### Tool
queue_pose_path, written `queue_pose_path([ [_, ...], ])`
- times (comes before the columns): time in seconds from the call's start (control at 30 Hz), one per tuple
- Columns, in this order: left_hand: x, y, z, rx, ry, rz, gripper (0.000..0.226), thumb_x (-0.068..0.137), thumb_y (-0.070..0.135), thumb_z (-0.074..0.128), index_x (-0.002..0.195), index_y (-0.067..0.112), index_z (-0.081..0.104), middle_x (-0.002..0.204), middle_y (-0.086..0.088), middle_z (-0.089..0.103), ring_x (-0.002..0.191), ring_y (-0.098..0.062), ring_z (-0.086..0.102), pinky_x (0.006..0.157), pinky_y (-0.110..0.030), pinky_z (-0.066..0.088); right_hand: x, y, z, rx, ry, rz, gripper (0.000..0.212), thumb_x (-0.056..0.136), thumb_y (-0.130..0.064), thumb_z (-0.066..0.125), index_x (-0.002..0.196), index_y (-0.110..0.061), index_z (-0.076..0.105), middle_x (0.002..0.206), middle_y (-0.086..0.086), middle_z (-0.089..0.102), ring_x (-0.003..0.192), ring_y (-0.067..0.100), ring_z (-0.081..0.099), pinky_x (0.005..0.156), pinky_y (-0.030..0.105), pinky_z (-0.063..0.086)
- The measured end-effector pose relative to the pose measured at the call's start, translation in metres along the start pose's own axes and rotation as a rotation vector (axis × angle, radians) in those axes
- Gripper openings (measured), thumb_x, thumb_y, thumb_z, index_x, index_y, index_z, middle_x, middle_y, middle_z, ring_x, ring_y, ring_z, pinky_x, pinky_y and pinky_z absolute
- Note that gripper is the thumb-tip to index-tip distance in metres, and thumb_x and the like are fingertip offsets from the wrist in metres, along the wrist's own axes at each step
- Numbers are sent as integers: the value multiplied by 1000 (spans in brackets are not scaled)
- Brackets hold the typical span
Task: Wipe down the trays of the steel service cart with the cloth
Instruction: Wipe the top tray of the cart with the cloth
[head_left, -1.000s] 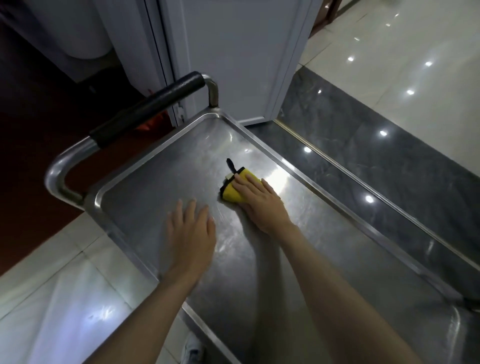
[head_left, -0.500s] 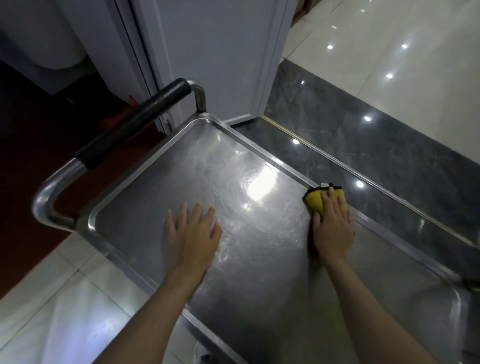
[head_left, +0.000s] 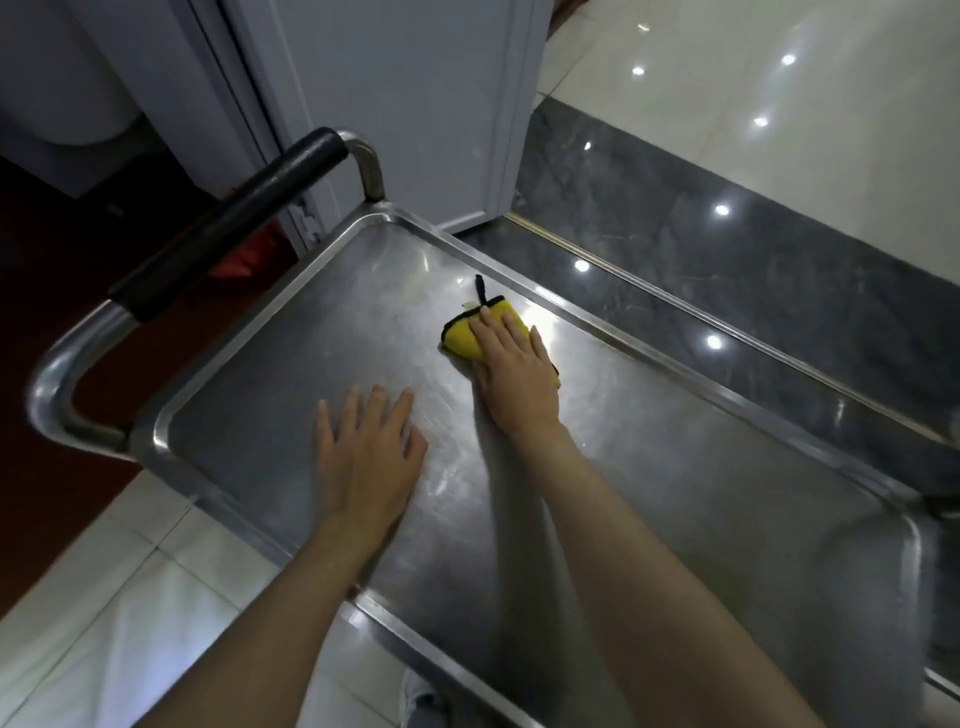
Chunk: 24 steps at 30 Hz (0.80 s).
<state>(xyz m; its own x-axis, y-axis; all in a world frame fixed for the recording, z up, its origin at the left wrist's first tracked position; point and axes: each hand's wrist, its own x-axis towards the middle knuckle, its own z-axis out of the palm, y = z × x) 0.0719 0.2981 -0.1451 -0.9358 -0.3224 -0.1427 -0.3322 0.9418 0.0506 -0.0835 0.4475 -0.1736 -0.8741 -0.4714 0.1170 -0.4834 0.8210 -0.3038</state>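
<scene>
The steel cart's top tray fills the middle of the head view, its raised rim running around it. A folded yellow cloth with black edging and a black loop lies on the tray near its far middle. My right hand presses flat on the cloth, fingers together, covering most of it. My left hand rests flat on the bare tray near the front rim, fingers spread, holding nothing.
The cart's push handle, steel with a black grip, arches over the tray's left end. A white door or cabinet stands just beyond it. Dark grey marble floor runs along the far side, white tiles along the near side.
My right hand has swept the cloth from the tray's far right rim back left toward the middle. My left hand has stayed flat in place.
</scene>
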Motion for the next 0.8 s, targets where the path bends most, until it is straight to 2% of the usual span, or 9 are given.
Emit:
queue_pose_path([
  [0.1, 2, -1, 3, -26, 30, -7, 57, 101, 49, 28, 150, 27, 49, 155, -9, 48, 145, -38, 39, 119, -63, 22, -39, 40, -22, -14, 61, 78, 51, 101, -36, 53, 151, -27, 46, 162, -7, 38, 154, 19, 25, 126, 46, 22],
  [0.2, 3, 3, 7, -75, -13, -38, 55, 104, 48, 31, 152, 25, 45, 158, -13, 42, 146, -40, 35, 118, -63, 28, -82, 92, -44, -74, 63, 167, 56, 97, -32, 54, 152, -27, 43, 164, -8, 33, 155, 17, 22, 123, 47, 25],
  [0.33, -19, 30, 6, -74, 20, -18, 54, 107, 46, 37, 156, 25, 38, 162, -17, 34, 150, -42, 26, 121, -62, 21, -141, 157, -71, -95, 43, 327, 58, 100, -30, 55, 155, -26, 37, 167, -6, 27, 156, 17, 17, 125, 46, 23],
  [0.4, -34, 58, 3, -99, 55, 42, 52, 105, 43, 35, 153, 25, 43, 161, -17, 35, 146, -41, 32, 119, -60, 23, -170, 184, -85, -88, 69, 401, 59, 99, -26, 56, 155, -26, 38, 166, -5, 29, 156, 19, 19, 125, 47, 23],
  [0.53, -59, 113, -1, -153, 39, 211, 50, 102, 44, 34, 144, 27, 54, 153, -13, 46, 131, -38, 48, 110, -54, 39, -227, 233, -113, -68, 147, 542, 59, 95, -19, 60, 152, -22, 43, 163, -1, 36, 153, 23, 25, 122, 50, 27],
  [0.6, -69, 127, -2, -171, 14, 204, 49, 103, 45, 32, 143, 29, 55, 148, -10, 52, 128, -35, 52, 106, -51, 42, -250, 252, -127, -100, 180, 620, 59, 95, -19, 61, 151, -18, 43, 159, 4, 41, 150, 26, 30, 121, 51, 27],
  [0.7, -78, 129, 3, -181, -29, 113, 50, 106, 47, 30, 146, 28, 51, 144, -8, 56, 127, -33, 53, 110, -54, 38, -267, 264, -139, -93, 230, 734, 57, 95, -17, 61, 150, -15, 46, 155, 10, 45, 145, 31, 35, 121, 53, 27],
  [0.8, -78, 125, 3, -215, -68, 57, 53, 108, 46, 33, 152, 19, 43, 146, -8, 57, 133, -31, 53, 120, -59, 22, -256, 250, -141, -40, 262, 820, 55, 96, -16, 57, 150, -14, 46, 158, 10, 41, 147, 34, 32, 120, 57, 26],
])
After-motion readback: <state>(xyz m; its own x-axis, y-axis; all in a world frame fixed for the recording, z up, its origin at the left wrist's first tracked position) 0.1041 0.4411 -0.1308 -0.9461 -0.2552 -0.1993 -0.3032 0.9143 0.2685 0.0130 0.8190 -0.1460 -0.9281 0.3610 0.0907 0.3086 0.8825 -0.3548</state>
